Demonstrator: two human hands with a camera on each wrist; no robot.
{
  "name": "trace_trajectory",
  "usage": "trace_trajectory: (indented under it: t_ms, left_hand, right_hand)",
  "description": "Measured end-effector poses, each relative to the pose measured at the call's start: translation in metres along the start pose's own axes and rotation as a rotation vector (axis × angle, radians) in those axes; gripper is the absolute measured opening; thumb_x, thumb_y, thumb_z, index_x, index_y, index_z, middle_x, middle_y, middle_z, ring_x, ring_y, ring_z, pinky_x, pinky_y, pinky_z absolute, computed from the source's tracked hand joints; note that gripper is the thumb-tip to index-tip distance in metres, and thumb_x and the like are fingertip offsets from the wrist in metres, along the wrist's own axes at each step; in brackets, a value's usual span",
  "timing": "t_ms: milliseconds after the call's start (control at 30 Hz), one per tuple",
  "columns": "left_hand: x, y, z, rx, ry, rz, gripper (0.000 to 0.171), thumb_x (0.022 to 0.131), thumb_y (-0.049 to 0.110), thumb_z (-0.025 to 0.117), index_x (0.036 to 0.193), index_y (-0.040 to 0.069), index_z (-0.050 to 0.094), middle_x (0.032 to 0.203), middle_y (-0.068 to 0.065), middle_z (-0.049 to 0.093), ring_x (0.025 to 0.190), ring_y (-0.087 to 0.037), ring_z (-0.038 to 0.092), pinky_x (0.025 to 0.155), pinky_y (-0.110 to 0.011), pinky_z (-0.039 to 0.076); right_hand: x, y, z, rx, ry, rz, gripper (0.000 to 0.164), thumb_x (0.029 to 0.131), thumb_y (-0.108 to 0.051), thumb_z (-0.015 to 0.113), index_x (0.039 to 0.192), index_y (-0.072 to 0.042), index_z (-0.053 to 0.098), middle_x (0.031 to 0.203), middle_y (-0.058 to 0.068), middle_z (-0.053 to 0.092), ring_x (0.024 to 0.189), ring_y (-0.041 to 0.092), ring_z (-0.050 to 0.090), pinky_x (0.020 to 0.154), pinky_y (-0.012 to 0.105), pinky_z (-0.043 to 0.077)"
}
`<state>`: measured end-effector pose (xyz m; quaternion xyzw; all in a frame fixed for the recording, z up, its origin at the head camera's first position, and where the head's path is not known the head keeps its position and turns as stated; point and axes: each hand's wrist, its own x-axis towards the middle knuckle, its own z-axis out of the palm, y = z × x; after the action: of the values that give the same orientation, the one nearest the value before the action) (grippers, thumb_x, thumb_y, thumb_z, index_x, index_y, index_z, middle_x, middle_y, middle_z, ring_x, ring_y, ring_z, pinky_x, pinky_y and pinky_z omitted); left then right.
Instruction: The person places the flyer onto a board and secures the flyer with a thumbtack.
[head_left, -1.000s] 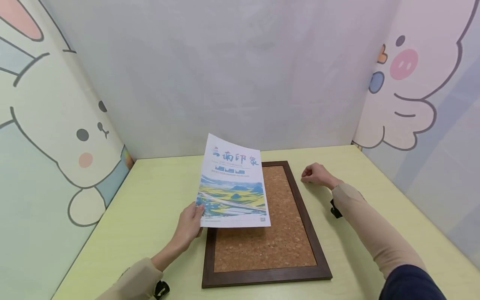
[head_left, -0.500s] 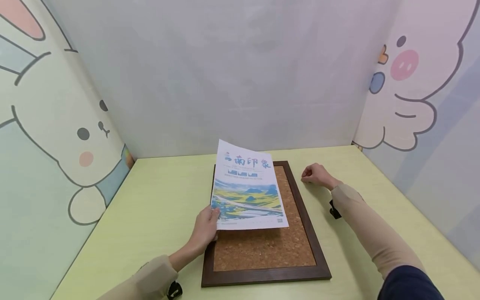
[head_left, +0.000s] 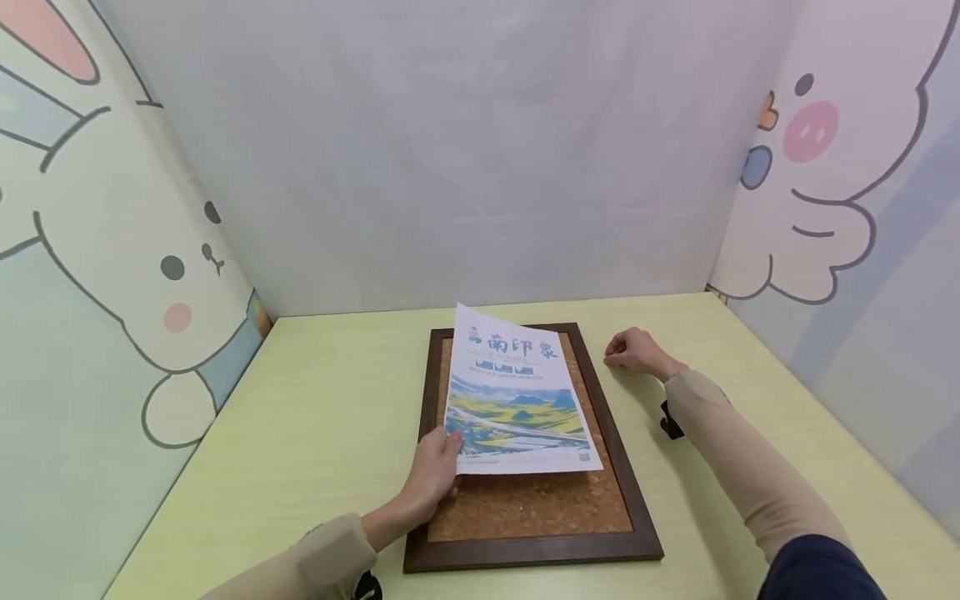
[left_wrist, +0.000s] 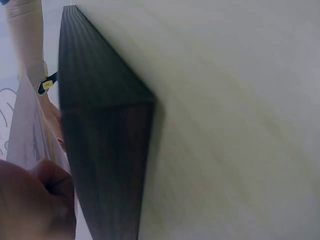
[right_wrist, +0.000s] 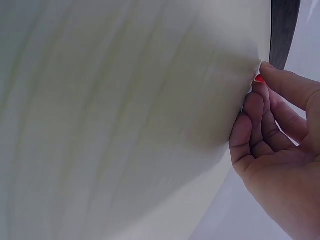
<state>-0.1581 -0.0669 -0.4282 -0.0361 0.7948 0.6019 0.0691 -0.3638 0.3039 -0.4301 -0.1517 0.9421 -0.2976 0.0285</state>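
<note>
My left hand (head_left: pixel 433 473) grips a printed paper sheet (head_left: pixel 517 400) by its lower left edge, thumb on top. Blue lettering and a landscape picture cover the sheet, which hangs tilted above a cork board (head_left: pixel 528 508) with a dark brown wooden frame. In the left wrist view the curled left hand (left_wrist: pixel 37 202) is beside a corner of the frame (left_wrist: pixel 107 115). Right of the board, my right hand (head_left: pixel 636 350) is low at the table. A small red object (right_wrist: pixel 259 78) shows between its thumb and fingertip in the right wrist view; the rest of it is hidden.
The pale yellow-green table (head_left: pixel 337 400) extends on both sides of the board. A plain grey wall (head_left: pixel 480 167) stands behind it. Side walls carry cartoon animals, a rabbit (head_left: pixel 120 250) at left and a pink-cheeked figure (head_left: pixel 847 142) at right.
My left hand and the paper sheet have moved right and down, so the sheet now covers more of the board's middle. The right hand has stayed in place.
</note>
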Motion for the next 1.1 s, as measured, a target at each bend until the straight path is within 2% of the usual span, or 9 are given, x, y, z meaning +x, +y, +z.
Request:
trace_trajectory:
  t_ms: [300, 500, 633, 733, 867, 933, 1000, 1100]
  left_hand:
    - [-0.004, -0.004, 0.001, -0.04, -0.066, -0.055, 0.036, 0.106, 0.02, 0.032, 0.124, -0.005, 0.049, 0.062, -0.001, 0.051, 0.04, -0.008, 0.038, 0.037, -0.02, 0.036]
    - [-0.005, -0.003, -0.001, -0.041, -0.103, -0.047, 0.037, 0.105, 0.023, 0.034, 0.126, -0.004, 0.05, 0.063, -0.002, 0.055, 0.04, -0.008, 0.04, 0.037, -0.021, 0.037]
    - [-0.005, -0.001, -0.003, -0.038, -0.134, -0.041, 0.037, 0.105, 0.023, 0.034, 0.122, -0.005, 0.05, 0.059, -0.002, 0.054, 0.039, -0.008, 0.039, 0.036, -0.021, 0.036]
    - [-0.005, 0.001, -0.008, -0.023, -0.188, -0.045, 0.036, 0.105, 0.022, 0.035, 0.119, -0.005, 0.053, 0.053, 0.0, 0.049, 0.037, -0.007, 0.037, 0.035, -0.021, 0.033]
    - [-0.003, 0.006, -0.024, 0.05, -0.325, -0.068, 0.034, 0.102, 0.021, 0.039, 0.117, -0.002, 0.058, 0.05, 0.0, 0.047, 0.035, -0.007, 0.036, 0.034, -0.021, 0.031]
    - [-0.001, 0.011, -0.033, 0.126, -0.393, -0.078, 0.03, 0.1, 0.022, 0.044, 0.108, 0.0, 0.063, 0.049, 0.001, 0.048, 0.035, -0.006, 0.037, 0.034, -0.021, 0.03]
    - [0.002, 0.017, -0.043, 0.227, -0.448, -0.073, 0.03, 0.1, 0.023, 0.048, 0.089, 0.002, 0.066, 0.046, 0.002, 0.047, 0.034, -0.006, 0.036, 0.034, -0.021, 0.029]
    - [0.008, 0.025, -0.053, 0.353, -0.486, -0.024, 0.042, 0.098, 0.022, 0.052, 0.059, 0.006, 0.054, 0.041, 0.003, 0.041, 0.032, -0.007, 0.029, 0.034, -0.022, 0.023]
  right_hand:
    - [0.0, -0.001, 0.001, 0.003, -0.005, 0.002, 0.014, 0.085, -0.009, 0.071, 0.09, 0.005, 0.07, 0.08, 0.013, 0.069, 0.066, 0.011, 0.055, 0.06, 0.025, 0.045]
    - [-0.001, 0.001, 0.002, 0.001, -0.005, 0.0, 0.015, 0.086, -0.008, 0.07, 0.092, 0.005, 0.07, 0.082, 0.015, 0.069, 0.066, 0.013, 0.057, 0.061, 0.028, 0.047]
    - [-0.001, 0.001, 0.003, 0.002, 0.003, 0.0, 0.015, 0.085, -0.008, 0.07, 0.091, 0.005, 0.07, 0.08, 0.014, 0.068, 0.065, 0.012, 0.056, 0.06, 0.027, 0.047]
    - [0.0, 0.0, 0.005, 0.001, 0.012, 0.01, 0.014, 0.086, -0.009, 0.07, 0.091, 0.005, 0.07, 0.079, 0.012, 0.068, 0.064, 0.012, 0.055, 0.059, 0.026, 0.047]
    - [-0.001, -0.001, 0.007, -0.009, 0.018, 0.016, 0.014, 0.087, -0.009, 0.07, 0.091, 0.005, 0.07, 0.079, 0.012, 0.068, 0.064, 0.012, 0.055, 0.059, 0.026, 0.046]
    - [-0.001, -0.001, 0.007, -0.011, 0.021, 0.013, 0.014, 0.087, -0.009, 0.069, 0.091, 0.005, 0.07, 0.08, 0.013, 0.068, 0.064, 0.012, 0.055, 0.058, 0.026, 0.046]
    - [-0.001, 0.0, 0.006, 0.0, 0.026, 0.007, 0.014, 0.086, -0.009, 0.07, 0.09, 0.004, 0.07, 0.08, 0.014, 0.068, 0.064, 0.013, 0.055, 0.058, 0.026, 0.046]
    - [-0.003, 0.002, 0.004, 0.041, 0.032, -0.028, 0.014, 0.086, -0.013, 0.07, 0.087, 0.001, 0.07, 0.077, 0.011, 0.067, 0.063, 0.012, 0.055, 0.057, 0.026, 0.045]
